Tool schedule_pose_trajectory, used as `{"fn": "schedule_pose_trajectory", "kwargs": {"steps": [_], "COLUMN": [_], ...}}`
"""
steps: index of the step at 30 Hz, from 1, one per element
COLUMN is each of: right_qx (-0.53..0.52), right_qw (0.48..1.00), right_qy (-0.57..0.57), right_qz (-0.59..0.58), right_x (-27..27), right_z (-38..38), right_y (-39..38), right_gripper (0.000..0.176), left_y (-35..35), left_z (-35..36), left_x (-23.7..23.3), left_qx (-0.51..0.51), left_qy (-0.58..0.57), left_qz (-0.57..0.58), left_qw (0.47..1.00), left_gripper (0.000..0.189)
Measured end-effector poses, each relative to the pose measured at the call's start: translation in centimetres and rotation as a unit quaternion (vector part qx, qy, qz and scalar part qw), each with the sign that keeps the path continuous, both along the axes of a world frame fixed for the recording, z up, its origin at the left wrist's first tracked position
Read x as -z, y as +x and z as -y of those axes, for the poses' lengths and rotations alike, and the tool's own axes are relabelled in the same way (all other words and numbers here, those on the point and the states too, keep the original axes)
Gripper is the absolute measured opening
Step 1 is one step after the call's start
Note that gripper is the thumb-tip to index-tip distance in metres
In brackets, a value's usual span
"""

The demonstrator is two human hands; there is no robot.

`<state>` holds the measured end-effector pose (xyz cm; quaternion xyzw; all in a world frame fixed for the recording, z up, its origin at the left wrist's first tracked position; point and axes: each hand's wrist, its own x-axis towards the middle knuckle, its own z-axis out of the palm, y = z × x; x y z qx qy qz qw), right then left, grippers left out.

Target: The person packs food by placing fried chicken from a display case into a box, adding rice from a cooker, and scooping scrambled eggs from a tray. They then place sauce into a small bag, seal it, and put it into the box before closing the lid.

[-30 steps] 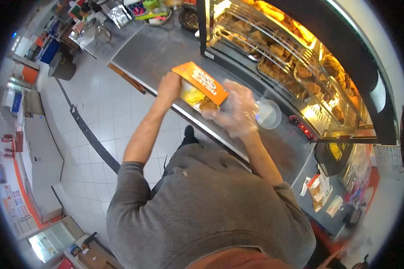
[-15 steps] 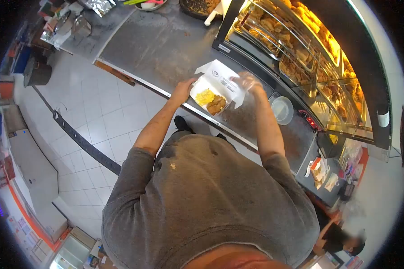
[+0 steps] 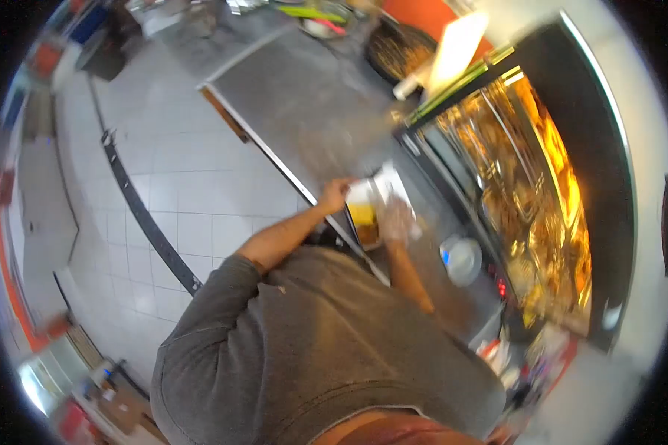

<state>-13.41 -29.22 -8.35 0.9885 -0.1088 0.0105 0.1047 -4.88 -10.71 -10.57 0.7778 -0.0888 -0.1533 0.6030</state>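
Observation:
A white cardboard takeaway box [image 3: 359, 194] sits near the front edge of the counter, with yellow food [image 3: 364, 215] and brown food [image 3: 368, 235] inside. Its printed lid [image 3: 395, 183] stands folded back on the far side. My left hand [image 3: 335, 196] pinches the box's left rim between thumb and fingers. My right hand [image 3: 395, 221], in a clear plastic glove, is at the right side of the box and overlaps the lid. Motion blur smears its fingers.
A lit glass food cabinet [image 3: 527, 208] stands along the right of the grey counter [image 3: 304, 96]. Close to it sits a round clear tub [image 3: 461, 261]. A dark pan [image 3: 399, 52] and a white-bladed tool [image 3: 459, 52] are at the back. Tiled floor [image 3: 178, 200] lies left.
The view has turned and blurred, with the counter and box shifting down in the picture. My right hand has come in from the lid's far right, closer to the box. My left hand stays at the rim.

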Motion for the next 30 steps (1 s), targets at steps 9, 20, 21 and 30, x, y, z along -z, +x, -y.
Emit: {"fn": "schedule_pose_trajectory", "kwargs": {"steps": [9, 20, 21, 30], "right_qx": [0.042, 0.307, 0.311, 0.113], "right_qw": [0.991, 0.810, 0.805, 0.777], "right_qy": [0.119, 0.241, 0.242, 0.307], "right_qz": [0.034, 0.437, 0.444, 0.539], "right_x": [-0.8, -8.2, -8.4, -4.4], "right_z": [1.6, -11.0, -12.8, -22.8], "right_y": [7.1, 11.7, 12.4, 27.0], "right_gripper": [0.040, 0.034, 0.034, 0.034], "left_y": [5.5, 28.1, 31.0, 62.0], "left_z": [-3.2, -33.0, -34.8, -45.7], "left_x": [-2.6, -4.2, -5.0, -11.8], "left_qx": [0.142, 0.009, -0.037, -0.329], "left_qy": [-0.098, -0.034, -0.026, 0.213], "left_qz": [-0.064, 0.030, 0.085, 0.168], "left_qw": [0.983, 0.999, 0.995, 0.905], "left_gripper": [0.052, 0.031, 0.026, 0.051]}}
